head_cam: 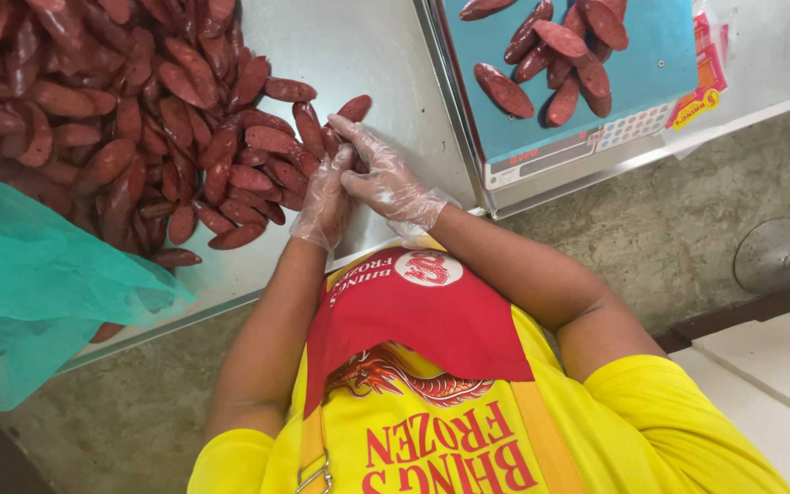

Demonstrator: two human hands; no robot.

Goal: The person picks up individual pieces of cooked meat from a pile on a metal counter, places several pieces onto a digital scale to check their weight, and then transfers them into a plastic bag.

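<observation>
A large pile of dark red sausages (pixel 121 119) covers the steel table (pixel 368 46) at the upper left. Both my hands wear clear plastic gloves and meet at the pile's right edge. My left hand (pixel 325 203) rests against the nearest sausages, its fingers hidden under the other hand. My right hand (pixel 384 178) lies across the left one with its fingers stretched towards a sausage (pixel 351 110). I cannot see whether either hand grips a sausage. My yellow shirt and red apron (pixel 422 320) fill the bottom.
A weighing scale with a blue platform (pixel 656 64) stands at the upper right and carries several sausages (pixel 560 50). A teal mesh cloth (pixel 20 274) hangs over the table's left edge. Below is concrete floor, with a round metal base (pixel 774 256) at the right.
</observation>
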